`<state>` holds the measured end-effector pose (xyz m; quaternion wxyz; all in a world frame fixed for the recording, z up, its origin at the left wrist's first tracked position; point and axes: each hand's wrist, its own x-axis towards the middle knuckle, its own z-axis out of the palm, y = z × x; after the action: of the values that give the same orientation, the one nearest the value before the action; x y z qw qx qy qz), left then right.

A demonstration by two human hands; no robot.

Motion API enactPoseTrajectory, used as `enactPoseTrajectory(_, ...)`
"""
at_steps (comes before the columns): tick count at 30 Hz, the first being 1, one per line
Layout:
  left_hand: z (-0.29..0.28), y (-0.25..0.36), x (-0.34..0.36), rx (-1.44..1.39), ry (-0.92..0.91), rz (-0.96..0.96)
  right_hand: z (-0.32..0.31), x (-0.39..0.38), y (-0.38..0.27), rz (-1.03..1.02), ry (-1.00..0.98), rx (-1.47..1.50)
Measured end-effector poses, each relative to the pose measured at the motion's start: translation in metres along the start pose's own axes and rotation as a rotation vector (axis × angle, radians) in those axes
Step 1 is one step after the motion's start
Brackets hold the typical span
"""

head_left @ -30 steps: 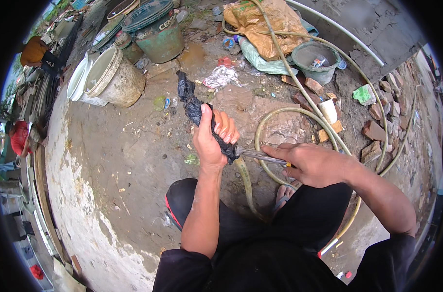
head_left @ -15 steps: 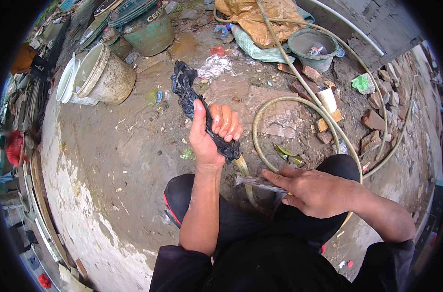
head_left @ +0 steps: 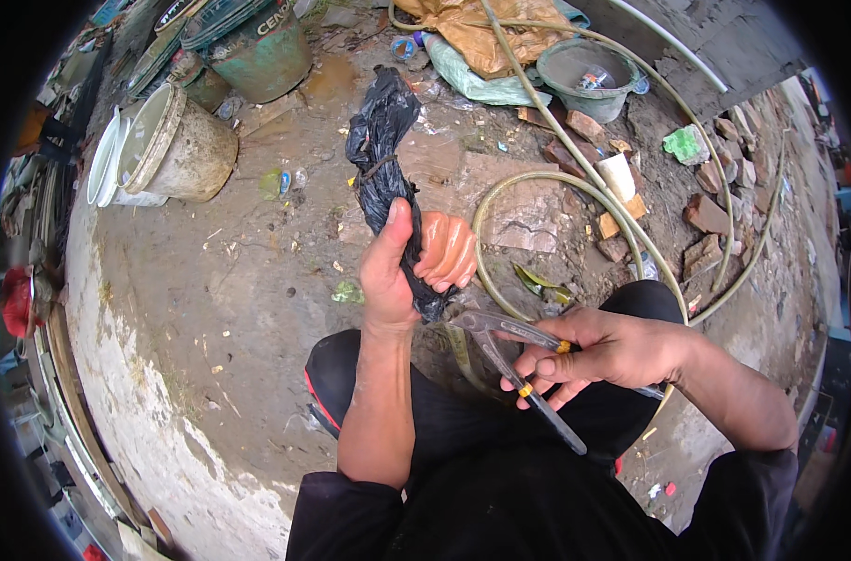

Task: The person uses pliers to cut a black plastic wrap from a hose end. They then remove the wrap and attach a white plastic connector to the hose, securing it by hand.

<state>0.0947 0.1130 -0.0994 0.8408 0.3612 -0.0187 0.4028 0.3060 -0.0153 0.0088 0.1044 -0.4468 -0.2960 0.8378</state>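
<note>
Head view: left hand (head_left: 391, 285) is wrapped round the black plastic bundle (head_left: 388, 107), thumb up along it, crumpled top end poking out past the fist on the far side. A thin strip (head_left: 382, 166) circles the bundle above the thumb. Right hand (head_left: 622, 346) grips the pliers (head_left: 479, 323) by one handle, thumb on top; the other handle swings wide toward the near side, fingers just reaching it. Pliers' head is just beside the bundle's lower end; can't tell if they touch.

Risks, my read:
- Slip: left hand's skin shines, looks wet. Plastic is thin and creased, so a hard pull or twist could slide it through the fist.
- Tear: if the metal jaws bite the bundle off-centre, the film could rip.
- Pinch: left little finger sits close to the pliers' head. Closing without lining up could nip skin.
- Poor leverage: handles are so far apart that one hand may not span both; pliers could roll or drop to the muddy ground (head_left: 248, 309).
- Snag: the loose hose (head_left: 538, 175) loops right beside the work, near the right knee (head_left: 645, 304). A shifted leg could drag it.

Brick rubble (head_left: 706, 215) on the right and the stained bucket (head_left: 196, 154) far left are well apart, low concern.
</note>
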Motion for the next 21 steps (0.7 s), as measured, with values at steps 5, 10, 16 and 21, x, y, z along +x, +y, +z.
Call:
enactPoseTrajectory(5, 0.008, -0.008, -0.005, 0.174, 0.127, -0.064, 0.008, 0.001, -0.002, 0.025, 0.070, -0.068)
enactPoseTrajectory(10, 0.004, -0.011, -0.003, 0.246, 0.187, -0.003, 0.019, 0.005, -0.002, 0.000, 0.139, -0.075)
enactPoseTrajectory(16, 0.005, -0.005, 0.008, 0.182, 0.521, 0.024, 0.026, 0.022, -0.009, -0.101, 0.350, -0.827)
enactPoseTrajectory(21, -0.006, 0.000, 0.009, -0.153, 1.019, 0.027, -0.025, 0.051, 0.001, -0.393, 0.804, -1.953)
